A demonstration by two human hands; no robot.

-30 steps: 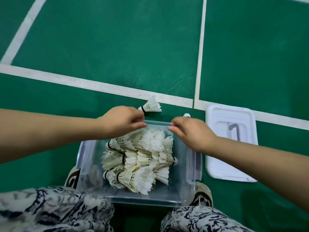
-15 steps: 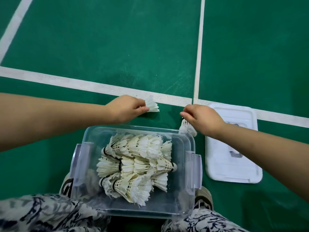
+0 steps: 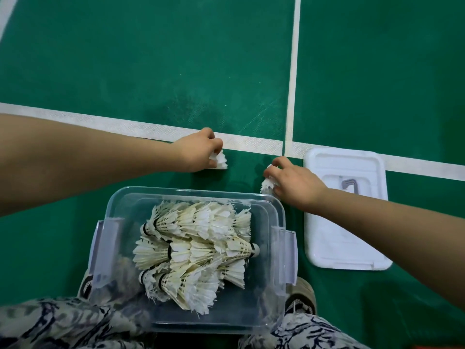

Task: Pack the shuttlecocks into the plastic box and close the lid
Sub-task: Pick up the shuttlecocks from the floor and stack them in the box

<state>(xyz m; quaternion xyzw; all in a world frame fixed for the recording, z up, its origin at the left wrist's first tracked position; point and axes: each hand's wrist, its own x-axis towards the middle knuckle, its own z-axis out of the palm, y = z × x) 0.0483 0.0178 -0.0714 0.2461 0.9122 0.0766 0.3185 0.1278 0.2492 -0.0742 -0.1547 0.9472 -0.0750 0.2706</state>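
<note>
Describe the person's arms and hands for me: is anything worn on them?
The left arm and right arm are bare as far as the picture shows, with no sleeves in view. The left hand and right hand wear no gloves. No watch, bracelet or ring is visible on the wrists or fingers, and there are no markings.

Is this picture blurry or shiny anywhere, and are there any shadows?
Head view: light is soft and even, with only faint shadows on the green floor beside the right hand; the plastic box shows hazy sheen on its walls; the patterned trousers at the bottom look smeared, the packed shuttlecocks fairly sharp.
</note>
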